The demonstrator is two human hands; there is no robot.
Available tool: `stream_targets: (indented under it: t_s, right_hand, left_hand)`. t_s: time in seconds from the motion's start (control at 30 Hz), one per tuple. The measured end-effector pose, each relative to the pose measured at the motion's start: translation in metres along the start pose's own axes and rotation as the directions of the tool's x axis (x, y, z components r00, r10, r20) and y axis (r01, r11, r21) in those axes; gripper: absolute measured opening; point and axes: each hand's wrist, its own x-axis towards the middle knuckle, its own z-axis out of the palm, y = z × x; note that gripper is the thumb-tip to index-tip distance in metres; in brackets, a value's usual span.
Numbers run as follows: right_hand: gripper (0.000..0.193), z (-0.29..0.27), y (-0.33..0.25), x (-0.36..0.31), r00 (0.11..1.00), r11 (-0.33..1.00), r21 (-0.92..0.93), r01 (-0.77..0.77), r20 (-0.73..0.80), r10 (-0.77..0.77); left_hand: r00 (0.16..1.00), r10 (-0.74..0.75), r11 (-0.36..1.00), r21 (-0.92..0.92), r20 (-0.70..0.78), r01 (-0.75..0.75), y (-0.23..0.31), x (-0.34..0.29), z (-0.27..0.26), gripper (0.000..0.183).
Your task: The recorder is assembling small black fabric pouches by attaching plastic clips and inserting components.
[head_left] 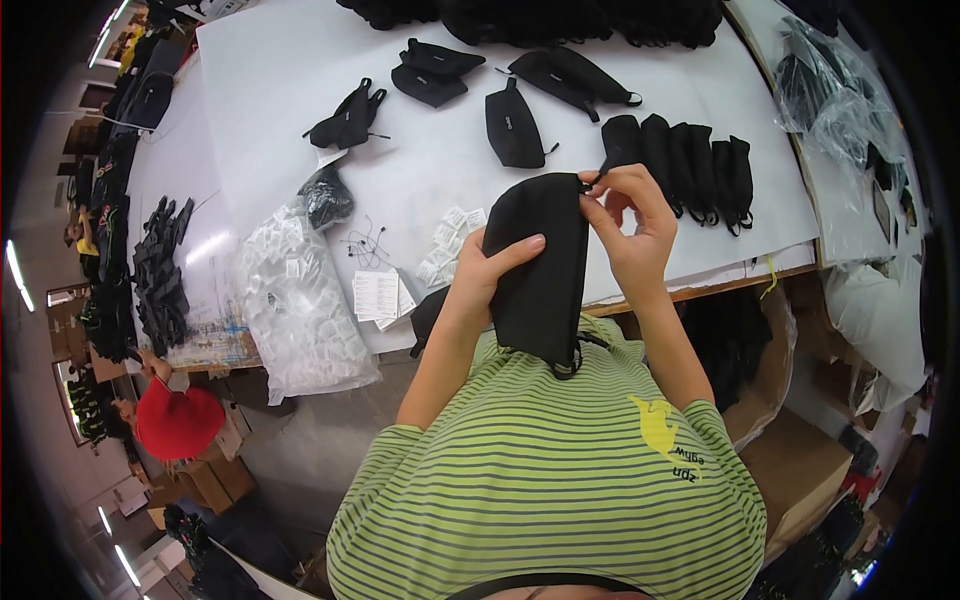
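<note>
A black fabric pouch (540,265) is held upright in front of my chest, over the table's near edge. My left hand (485,280) is closed on its left side, the thumb lying across the front. With thumb and forefinger, my right hand (632,225) pinches a small black tab at the pouch's upper right corner; whether it is the zipper pull or a loop I cannot tell. A black strap loop (568,362) hangs at the lower end. Beyond my hands lie similar black pouches, one of them flat (514,125) with a cord at its end.
Several folded black pouches (680,165) stand in a row at right. Left of my hands are a clear bag of white tags (300,310), loose tags (450,240), printed cards (380,296) and thin black cords (368,246). A person in red (178,418) is at far left.
</note>
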Motion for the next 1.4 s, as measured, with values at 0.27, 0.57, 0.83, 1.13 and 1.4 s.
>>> stream_targets:
  t_s: [0.27,0.57,0.83,1.13,1.4]
  right_hand:
    - [0.013,-0.001,-0.005,-0.003,0.999,0.998,-0.065,0.007,0.043,-0.004]
    - [0.011,-0.005,-0.011,-0.004,0.999,0.986,-0.169,-0.008,0.039,0.015]
    - [0.010,-0.002,-0.007,-0.004,0.999,0.984,-0.175,-0.044,0.017,0.048]
    - [0.011,0.004,-0.016,-0.014,0.988,0.979,-0.159,-0.125,0.067,0.137]
    - [0.008,0.020,-0.022,-0.018,0.979,0.973,-0.161,-0.164,0.093,0.180]
  left_hand:
    - [0.999,-0.013,0.997,-0.076,-0.049,0.010,-0.006,0.003,0.000,0.037]
    - [0.994,-0.111,0.974,-0.198,-0.006,0.108,-0.007,0.001,-0.003,0.035]
    - [0.994,-0.108,0.981,-0.163,0.005,0.108,-0.010,0.001,-0.005,0.035]
    - [0.982,-0.157,0.984,-0.063,0.102,0.164,-0.011,0.011,-0.028,0.027]
    - [0.969,-0.200,0.977,-0.043,0.147,0.208,-0.015,0.002,-0.052,0.049]
